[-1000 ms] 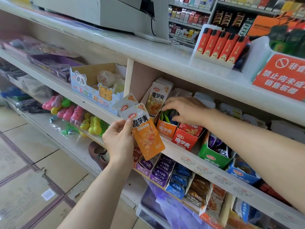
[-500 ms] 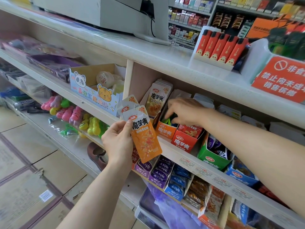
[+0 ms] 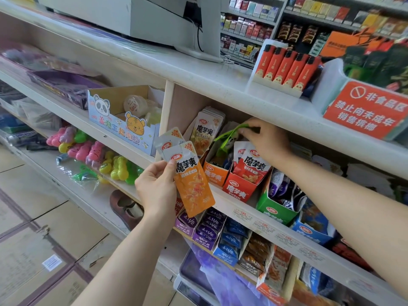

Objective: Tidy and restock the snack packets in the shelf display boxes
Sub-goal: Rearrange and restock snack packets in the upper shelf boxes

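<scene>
My left hand (image 3: 155, 188) grips a small stack of orange snack packets (image 3: 194, 186) in front of the shelf, below the display boxes. My right hand (image 3: 268, 140) reaches above the orange display box (image 3: 215, 174) and pinches a green packet (image 3: 229, 134) lifted out of it. A row of orange packets (image 3: 204, 131) stands at the left of that box. Beside it, the red display box (image 3: 239, 188) holds red packets (image 3: 250, 164). A green display box (image 3: 276, 212) and a blue one (image 3: 313, 234) follow to the right.
The white shelf edge (image 3: 254, 219) runs under the boxes; purple, blue and brown packets (image 3: 220, 233) fill the lower shelf. A panda-printed box (image 3: 119, 127) and colourful toys (image 3: 92, 153) lie left. Red lighters (image 3: 284, 67) and an orange sign (image 3: 366, 109) stand on the counter above.
My right hand has come up out of the orange box, drawing a green packet with it. My left hand has stayed nearly still with its orange packets.
</scene>
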`<state>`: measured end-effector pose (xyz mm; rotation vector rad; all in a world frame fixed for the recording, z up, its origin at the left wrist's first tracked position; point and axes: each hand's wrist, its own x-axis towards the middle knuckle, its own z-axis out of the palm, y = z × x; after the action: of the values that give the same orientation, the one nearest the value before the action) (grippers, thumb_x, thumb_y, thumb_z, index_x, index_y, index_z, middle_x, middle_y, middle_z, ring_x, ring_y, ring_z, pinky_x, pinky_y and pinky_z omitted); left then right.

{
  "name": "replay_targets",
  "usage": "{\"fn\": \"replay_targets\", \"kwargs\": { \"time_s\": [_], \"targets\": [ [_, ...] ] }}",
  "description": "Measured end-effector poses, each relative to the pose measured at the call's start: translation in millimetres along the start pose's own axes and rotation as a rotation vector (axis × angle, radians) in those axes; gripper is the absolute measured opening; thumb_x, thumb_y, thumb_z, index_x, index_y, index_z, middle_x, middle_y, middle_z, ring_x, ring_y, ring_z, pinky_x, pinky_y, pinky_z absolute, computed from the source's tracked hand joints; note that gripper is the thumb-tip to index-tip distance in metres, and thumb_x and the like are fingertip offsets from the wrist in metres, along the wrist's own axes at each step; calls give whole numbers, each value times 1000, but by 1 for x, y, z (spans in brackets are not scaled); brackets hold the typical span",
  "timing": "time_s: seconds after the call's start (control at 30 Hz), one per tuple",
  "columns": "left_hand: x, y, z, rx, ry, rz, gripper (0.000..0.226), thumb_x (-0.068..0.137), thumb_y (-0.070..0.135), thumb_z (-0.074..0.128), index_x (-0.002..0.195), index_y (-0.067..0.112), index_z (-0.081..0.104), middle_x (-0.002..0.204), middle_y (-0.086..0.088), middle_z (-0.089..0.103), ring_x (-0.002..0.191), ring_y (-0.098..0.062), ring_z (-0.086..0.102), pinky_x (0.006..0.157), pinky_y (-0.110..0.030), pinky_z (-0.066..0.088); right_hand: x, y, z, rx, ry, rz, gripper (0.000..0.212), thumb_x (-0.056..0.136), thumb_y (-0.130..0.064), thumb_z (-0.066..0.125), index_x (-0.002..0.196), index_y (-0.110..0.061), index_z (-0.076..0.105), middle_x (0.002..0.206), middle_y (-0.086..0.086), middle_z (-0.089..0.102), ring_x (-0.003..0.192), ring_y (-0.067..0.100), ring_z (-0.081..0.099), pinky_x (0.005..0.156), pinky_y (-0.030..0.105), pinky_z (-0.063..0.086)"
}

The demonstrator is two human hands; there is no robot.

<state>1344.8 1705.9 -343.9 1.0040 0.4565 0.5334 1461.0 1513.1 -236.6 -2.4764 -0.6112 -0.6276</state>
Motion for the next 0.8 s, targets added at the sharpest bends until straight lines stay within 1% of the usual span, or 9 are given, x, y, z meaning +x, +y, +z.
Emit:
{"fn": "replay_targets", "kwargs": {
  "time_s": [0.1,0.17,0.2,0.33,0.47,0.57,0.67,0.73,0.8],
  "targets": [
    [1,-3,2,13,2,-3,15,96,25,72,87,13,71,84,-8,78,72,-18,76,57,-28,59,-11,9,-5,-9,135,50,17,95,-25,65,102,-15,77,102,-3,73,98,11,62,83,23,42],
    [1,-5,3,18,-6,2,16,96,28,72,87,14,71,85,-8,78,82,-26,77,68,-37,62,-22,11,-9,-12,201,10,15,94,-21,65,98,-13,77,98,-1,74,96,14,64,85,26,46],
    [0,-5,4,21,-7,12,16,96,28,72,88,14,71,85,-7,78,83,-26,77,67,-36,61,-28,12,-12,-23,228,-36,14,93,-18,65,96,-12,78,94,-1,74,93,14,65,85,26,48],
    [-4,-2,6,52,-2,71,14,97,27,71,87,17,70,82,0,77,74,-13,75,55,-23,56,-49,9,-19,-69,344,-168,11,88,-6,70,92,-6,79,88,-11,67,83,0,60,82,4,43],
    [-6,0,6,52,8,90,13,96,26,71,87,18,70,81,2,77,71,-10,73,54,-21,54,-56,5,-27,-26,270,-115,13,87,-1,70,93,-6,80,88,-10,66,86,-3,58,78,-1,39],
    [-5,0,4,74,1,127,13,96,26,72,88,16,70,84,-1,77,72,-11,72,54,-19,53,-53,2,-32,11,160,-10,12,90,-9,69,95,-10,80,86,-10,66,75,0,58,70,2,40],
    [-3,-1,3,84,-1,146,13,95,28,73,89,16,72,87,-3,78,73,-13,69,54,-19,53,-51,0,-35,34,111,55,13,92,-11,68,98,-10,80,84,-13,63,74,-11,54,66,-1,38],
    [-4,0,4,80,-25,144,13,95,29,74,89,17,72,87,-3,78,75,-12,69,57,-20,55,-56,-3,-35,29,154,24,13,91,-10,70,99,-10,80,86,-15,65,78,-7,59,73,3,42],
    [-7,1,6,80,-81,121,13,95,27,72,87,17,71,83,0,77,75,-11,71,61,-26,58,-68,-4,-34,-11,240,-82,15,87,-4,72,100,-8,79,93,-6,72,87,8,67,86,19,52]
  ]
}}
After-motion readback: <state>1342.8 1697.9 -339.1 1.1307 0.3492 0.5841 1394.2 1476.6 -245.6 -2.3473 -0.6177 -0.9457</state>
